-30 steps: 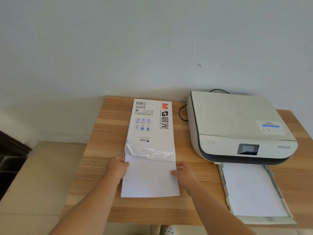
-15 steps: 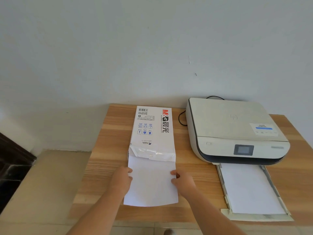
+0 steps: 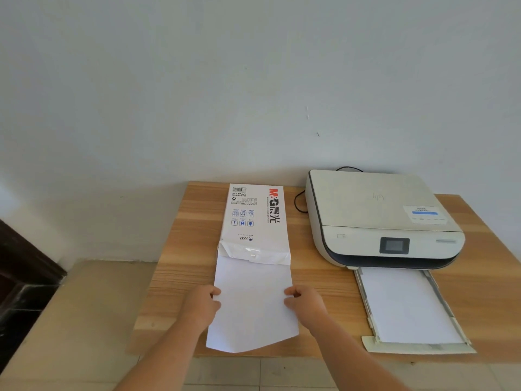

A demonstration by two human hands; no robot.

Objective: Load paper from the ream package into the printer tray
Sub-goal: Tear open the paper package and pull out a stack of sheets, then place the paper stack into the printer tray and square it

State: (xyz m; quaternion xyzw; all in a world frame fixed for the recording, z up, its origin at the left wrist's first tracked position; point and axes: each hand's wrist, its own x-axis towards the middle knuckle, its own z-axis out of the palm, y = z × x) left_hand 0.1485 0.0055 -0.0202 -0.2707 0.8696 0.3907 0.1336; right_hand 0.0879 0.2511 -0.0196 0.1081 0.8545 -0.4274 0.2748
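Note:
A white ream package [image 3: 255, 218] with red and black print lies lengthwise on the wooden table [image 3: 183, 249], its torn near end open. A stack of white paper [image 3: 252, 306] sticks out of that end toward me, its near edge bowing over the table's front edge. My left hand [image 3: 201, 304] pinches the stack's left edge and my right hand [image 3: 306, 303] pinches its right edge. To the right sits a white printer [image 3: 377, 218] with its paper tray [image 3: 366, 300] pulled out; white sheets [image 3: 406, 303] lie in the tray.
A black cable [image 3: 298, 201] loops on the table between the package and the printer. The wall stands right behind the table. Beige floor and a dark wooden piece [image 3: 25, 280] are to the left.
Both hands have drawn the paper stack farther out of the package toward me, so its near edge now overhangs the table front. The camera has moved back.

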